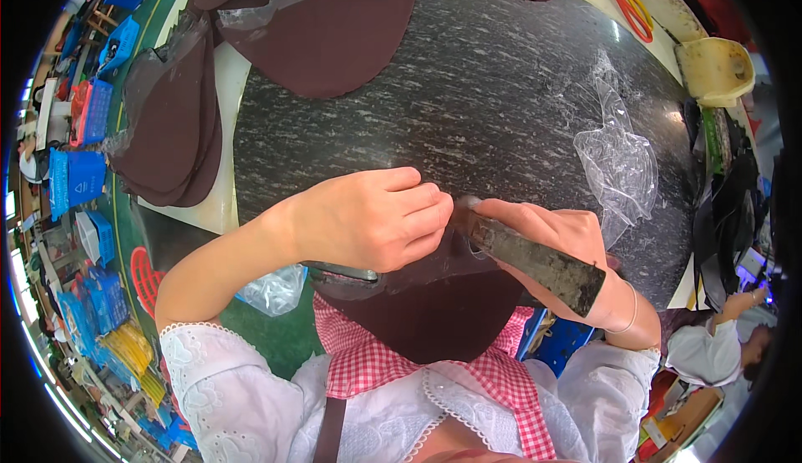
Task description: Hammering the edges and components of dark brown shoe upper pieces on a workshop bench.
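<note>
Left hand [368, 221] pinching dark leather piece [434, 304]; right hand [555, 242] gripping flat blade [535, 261]; crumpled plastic [618, 162] nearby

Open passage across the middle of the dark speckled worktop [468, 104]. Blocked at right by crumpled clear plastic film [620, 162], at far and left edges by stacked brown leather pieces [334, 37].

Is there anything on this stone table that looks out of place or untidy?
Yes, a crumpled clear plastic sheet lies loose on the stone table, right of the hands. Otherwise nothing stands out.
</note>
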### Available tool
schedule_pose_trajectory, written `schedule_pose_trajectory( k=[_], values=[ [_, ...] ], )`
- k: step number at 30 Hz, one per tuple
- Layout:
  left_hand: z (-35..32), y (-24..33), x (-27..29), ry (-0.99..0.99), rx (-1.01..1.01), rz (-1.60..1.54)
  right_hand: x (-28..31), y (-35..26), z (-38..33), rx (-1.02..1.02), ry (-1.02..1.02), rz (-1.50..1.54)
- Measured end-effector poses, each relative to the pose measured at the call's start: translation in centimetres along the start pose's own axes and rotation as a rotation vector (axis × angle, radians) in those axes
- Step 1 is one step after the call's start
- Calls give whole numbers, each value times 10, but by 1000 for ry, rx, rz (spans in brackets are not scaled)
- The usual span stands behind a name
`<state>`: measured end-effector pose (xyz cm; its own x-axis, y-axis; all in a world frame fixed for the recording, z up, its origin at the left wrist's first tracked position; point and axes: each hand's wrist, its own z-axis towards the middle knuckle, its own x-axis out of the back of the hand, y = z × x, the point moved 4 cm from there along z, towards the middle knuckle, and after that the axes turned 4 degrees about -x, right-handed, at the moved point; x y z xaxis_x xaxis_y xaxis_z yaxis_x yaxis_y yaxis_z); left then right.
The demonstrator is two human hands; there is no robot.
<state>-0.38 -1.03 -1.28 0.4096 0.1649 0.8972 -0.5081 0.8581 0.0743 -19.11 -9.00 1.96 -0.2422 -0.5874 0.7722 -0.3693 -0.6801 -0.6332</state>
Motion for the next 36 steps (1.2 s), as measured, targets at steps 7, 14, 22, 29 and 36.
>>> schedule_pose_trajectory(
  k=[7, 14, 22, 29, 36],
  values=[
    [-6, -6, 3, 33, 199, -160, 0, -3, 5, 81, 16, -47],
    [-17, -4, -3, 193, 481, -404, 10, -2, 11, 96, 111, -28],
    [-10, 14, 4, 96, 478, -98, 6, -10, 22, 134, 43, -105],
    [-28, 10, 0, 249, 640, -337, 7, -11, 28, 152, 56, -69],
    [-16, 36, 4, 156, 474, 44, 5, -18, 39, 189, 58, -83]
  ],
)
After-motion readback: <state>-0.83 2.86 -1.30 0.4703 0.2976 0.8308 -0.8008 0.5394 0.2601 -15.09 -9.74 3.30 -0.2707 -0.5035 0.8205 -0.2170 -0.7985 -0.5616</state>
